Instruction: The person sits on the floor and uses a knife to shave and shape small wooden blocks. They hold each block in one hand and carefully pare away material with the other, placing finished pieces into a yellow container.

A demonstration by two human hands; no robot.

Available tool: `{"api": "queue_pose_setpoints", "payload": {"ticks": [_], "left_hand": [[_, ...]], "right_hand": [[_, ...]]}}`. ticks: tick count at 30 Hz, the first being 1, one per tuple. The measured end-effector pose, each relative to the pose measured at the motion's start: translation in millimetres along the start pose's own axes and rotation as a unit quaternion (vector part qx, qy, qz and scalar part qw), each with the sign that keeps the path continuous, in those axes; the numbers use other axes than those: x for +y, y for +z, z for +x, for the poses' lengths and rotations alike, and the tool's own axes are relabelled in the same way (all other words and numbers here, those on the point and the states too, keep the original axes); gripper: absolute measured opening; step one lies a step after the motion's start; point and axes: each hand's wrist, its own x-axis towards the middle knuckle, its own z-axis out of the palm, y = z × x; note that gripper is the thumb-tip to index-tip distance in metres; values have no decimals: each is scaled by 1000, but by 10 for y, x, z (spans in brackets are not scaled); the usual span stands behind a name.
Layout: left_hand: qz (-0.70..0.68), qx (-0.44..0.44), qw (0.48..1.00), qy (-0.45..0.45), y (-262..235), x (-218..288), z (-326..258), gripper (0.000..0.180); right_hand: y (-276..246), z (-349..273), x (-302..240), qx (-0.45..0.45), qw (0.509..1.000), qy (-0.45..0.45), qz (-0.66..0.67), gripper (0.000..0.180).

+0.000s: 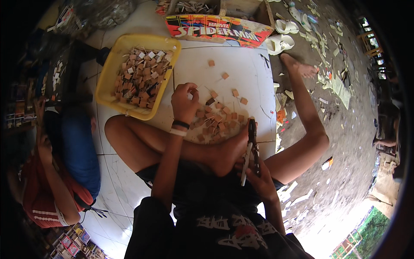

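My left hand (186, 102), a dark band and a pale band at its wrist, hovers over the white tiles with thumb and fingers pinched. What sits in the pinch is too small to make out. Just right of it lies a loose pile of small brown square pieces (221, 124), several with thin pins or wires sticking out. Beside my bare foot (226, 155), my right hand (258, 177) is closed round a plier-like hand tool (252, 140). The tool has a dark head pointing away from me and two long handles, one whitish, one dark.
A yellow plastic basin (102, 86) full of similar squares stands at the left. Behind is a divided wooden box (217, 32) with a colourful printed front. White clogs (280, 43) and scraps lie on the dirt ground at the right. Another person (60, 172) sits at the left.
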Motion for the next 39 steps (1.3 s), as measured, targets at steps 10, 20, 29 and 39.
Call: {"api": "queue_pose_setpoints", "payload": {"ticks": [10, 20, 29, 39], "left_hand": [[-198, -35, 979, 35, -326, 959, -761, 26], [-111, -11, 990, 86, -400, 1206, -1009, 27], [-96, -8, 990, 103, -405, 1235, -1017, 29], [-46, -1, 988, 148, -461, 1233, -977, 31]], "right_hand": [[402, -10, -81, -4, 973, -101, -210, 66], [551, -86, -162, 0, 966, -129, -223, 69], [591, -118, -167, 9, 960, -145, -238, 70], [617, -118, -199, 24, 944, -155, -292, 71]]}}
